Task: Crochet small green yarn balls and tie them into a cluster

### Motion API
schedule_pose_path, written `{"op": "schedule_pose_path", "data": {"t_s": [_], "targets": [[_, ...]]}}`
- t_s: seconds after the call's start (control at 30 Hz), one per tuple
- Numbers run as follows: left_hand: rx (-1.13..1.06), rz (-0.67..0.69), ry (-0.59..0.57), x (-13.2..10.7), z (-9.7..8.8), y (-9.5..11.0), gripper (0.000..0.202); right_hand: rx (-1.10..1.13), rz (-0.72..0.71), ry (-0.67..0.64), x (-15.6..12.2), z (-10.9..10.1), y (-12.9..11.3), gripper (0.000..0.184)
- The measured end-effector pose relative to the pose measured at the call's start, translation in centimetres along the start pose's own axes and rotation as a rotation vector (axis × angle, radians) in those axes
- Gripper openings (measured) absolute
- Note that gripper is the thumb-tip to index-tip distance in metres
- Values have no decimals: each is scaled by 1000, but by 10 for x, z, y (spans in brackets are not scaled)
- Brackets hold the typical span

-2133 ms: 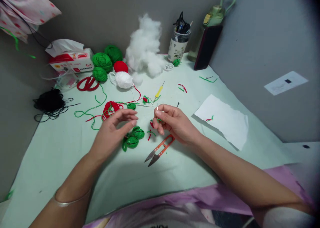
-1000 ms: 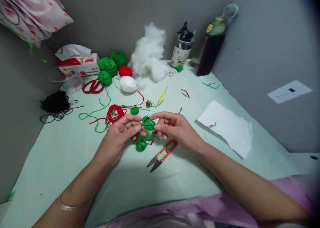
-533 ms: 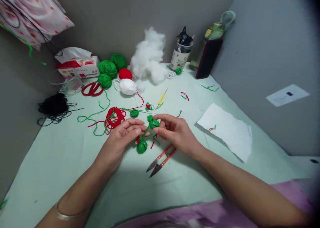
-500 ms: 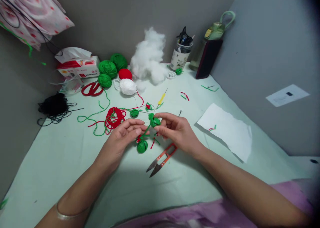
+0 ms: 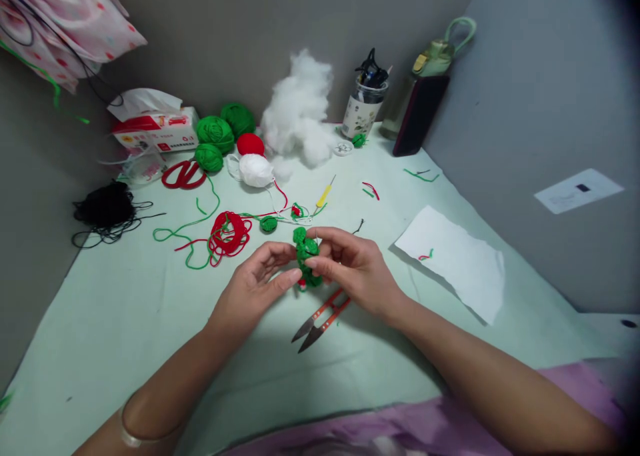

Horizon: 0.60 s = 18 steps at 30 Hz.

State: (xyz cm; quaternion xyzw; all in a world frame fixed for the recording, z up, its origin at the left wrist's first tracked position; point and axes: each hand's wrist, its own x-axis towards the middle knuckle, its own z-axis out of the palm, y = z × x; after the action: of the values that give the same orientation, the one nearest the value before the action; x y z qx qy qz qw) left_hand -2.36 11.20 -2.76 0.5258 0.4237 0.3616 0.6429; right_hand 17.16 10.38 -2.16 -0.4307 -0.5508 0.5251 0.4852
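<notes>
A small green crocheted piece, with a bit of red and white at its lower end, is held up between my two hands over the table. My right hand pinches it from the right with thumb and forefinger. From the left, my left hand closes thumb and fingertips on its edge. A thin pale sliver stands by the right fingertips, too fine to identify. Below the right hand lie orange-handled thread snips, blades apart, their handle end partly covered. Just beyond the hands is a small green crocheted ball.
Behind lie a yellow-handled crochet hook, a red yarn tangle, green yarn balls, red scissors and white stuffing. A paper sheet is at right; a bottle and phone stand behind.
The lower green ball with red, which hung apart on a strand, is now drawn up against the upper green part. My left hand has moved right to meet the piece.
</notes>
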Motion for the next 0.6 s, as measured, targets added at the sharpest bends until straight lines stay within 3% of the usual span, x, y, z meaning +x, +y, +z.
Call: {"op": "schedule_pose_path", "data": {"t_s": [0.2,0.33,0.6], "targets": [[-151,-110,-78,-3,1,4,24,-255,-133,48,-2,-1,4,30],[-139,-131,-53,-3,-1,6,26,-449,-240,94,-3,-7,6,29],[-131,-133,-32,-1,-3,2,22,-565,-259,45,-4,-8,3,29]]}}
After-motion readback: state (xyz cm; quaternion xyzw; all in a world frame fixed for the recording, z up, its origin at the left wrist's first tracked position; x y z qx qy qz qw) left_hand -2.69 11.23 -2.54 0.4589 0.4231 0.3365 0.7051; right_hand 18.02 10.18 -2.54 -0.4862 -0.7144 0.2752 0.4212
